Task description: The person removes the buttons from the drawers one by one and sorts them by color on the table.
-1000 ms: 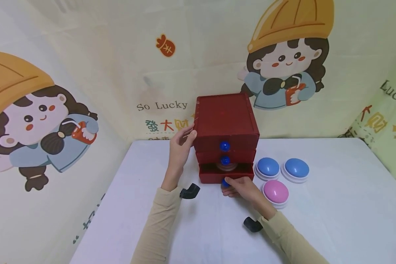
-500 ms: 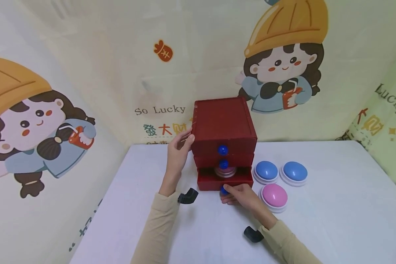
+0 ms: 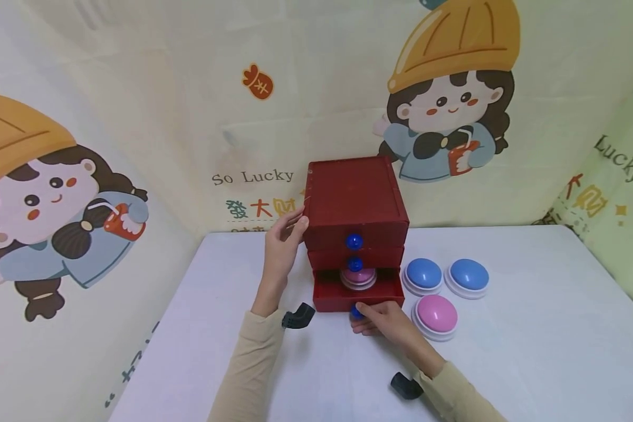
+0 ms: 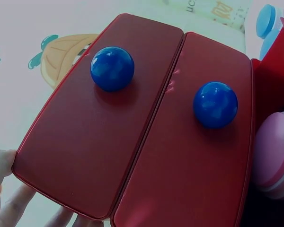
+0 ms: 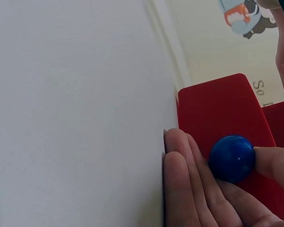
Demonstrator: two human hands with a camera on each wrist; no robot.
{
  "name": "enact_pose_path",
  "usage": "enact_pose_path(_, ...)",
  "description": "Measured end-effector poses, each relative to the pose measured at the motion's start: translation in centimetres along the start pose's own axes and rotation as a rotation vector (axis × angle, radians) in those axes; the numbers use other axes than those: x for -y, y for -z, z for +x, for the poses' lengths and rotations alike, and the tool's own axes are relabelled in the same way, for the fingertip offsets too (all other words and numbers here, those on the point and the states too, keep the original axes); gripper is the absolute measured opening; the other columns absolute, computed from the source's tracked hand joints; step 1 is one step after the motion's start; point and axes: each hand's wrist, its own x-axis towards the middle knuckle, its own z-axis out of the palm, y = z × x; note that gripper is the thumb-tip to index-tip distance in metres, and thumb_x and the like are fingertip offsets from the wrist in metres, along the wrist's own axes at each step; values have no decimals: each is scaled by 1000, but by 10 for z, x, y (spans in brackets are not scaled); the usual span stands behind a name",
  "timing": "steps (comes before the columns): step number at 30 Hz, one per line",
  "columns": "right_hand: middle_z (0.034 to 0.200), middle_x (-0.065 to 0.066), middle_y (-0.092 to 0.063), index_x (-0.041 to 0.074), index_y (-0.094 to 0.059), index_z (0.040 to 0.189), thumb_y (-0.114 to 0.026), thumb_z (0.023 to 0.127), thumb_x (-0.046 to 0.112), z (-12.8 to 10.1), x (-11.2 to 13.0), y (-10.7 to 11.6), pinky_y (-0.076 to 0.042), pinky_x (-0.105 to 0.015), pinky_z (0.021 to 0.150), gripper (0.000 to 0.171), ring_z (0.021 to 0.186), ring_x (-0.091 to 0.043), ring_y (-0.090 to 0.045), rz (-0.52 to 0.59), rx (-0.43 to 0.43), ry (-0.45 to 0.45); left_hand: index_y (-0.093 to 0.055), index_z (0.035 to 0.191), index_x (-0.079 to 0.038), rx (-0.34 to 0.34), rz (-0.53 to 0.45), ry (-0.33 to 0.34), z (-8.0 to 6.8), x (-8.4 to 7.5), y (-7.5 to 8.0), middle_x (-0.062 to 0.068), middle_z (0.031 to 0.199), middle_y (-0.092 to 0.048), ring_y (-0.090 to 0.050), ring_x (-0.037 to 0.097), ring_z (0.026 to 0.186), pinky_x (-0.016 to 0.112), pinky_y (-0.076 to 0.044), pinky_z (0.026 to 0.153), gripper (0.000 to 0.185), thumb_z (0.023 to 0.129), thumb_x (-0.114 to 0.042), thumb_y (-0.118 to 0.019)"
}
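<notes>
A red three-drawer box (image 3: 356,196) stands on the white table (image 3: 506,363). Its bottom drawer (image 3: 357,296) is pulled out, and a pink dome button (image 3: 358,277) lies inside it, also seen in the left wrist view as the pink button (image 4: 274,156). My right hand (image 3: 382,321) pinches the drawer's blue knob (image 5: 231,158) between thumb and fingers. My left hand (image 3: 282,246) rests flat against the box's left side, fingers straight. The two upper drawers are closed, each with a blue knob (image 4: 112,68), (image 4: 215,104).
Right of the box lie two blue dome buttons (image 3: 424,274), (image 3: 469,275) and a pink one (image 3: 436,315). Patterned cloth walls (image 3: 137,117) enclose the table at the back and sides.
The bottom drawer has slid further out toward me with my right hand on its knob, showing more of the pink button inside. My left hand has stayed on the box's side.
</notes>
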Motion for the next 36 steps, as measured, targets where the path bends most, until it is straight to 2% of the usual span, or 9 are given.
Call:
enact_pose_path(16,91,-20,-75,-11,-70,110,-56,101,35,-10,-7,-4,-60,-32,77,50,84,-27,-75,10,-8,3,-65,131,-23,-13,0,2,-3,-1,-2,3,126,-65,-63,18,114,33,-55,94,38,95,-35,-67)
enact_pose_path(24,90,-23,-74,-14,-69,109,-54,103,32,-13,-10,-7,-61,-34,76,49,84,-30,-75,27,-6,21,-64,132,-26,-17,24,1,-3,-1,-2,-1,125,-65,-63,17,113,31,-55,93,39,95,-38,-65)
enact_pose_path(36,88,-22,-75,-13,-70,106,-56,101,32,-22,-11,-11,-61,-31,74,48,83,-28,-75,53,2,15,-65,131,-24,-16,-5,1,-4,-2,-2,2,125,-65,-63,18,113,29,-55,92,38,95,-36,-66)
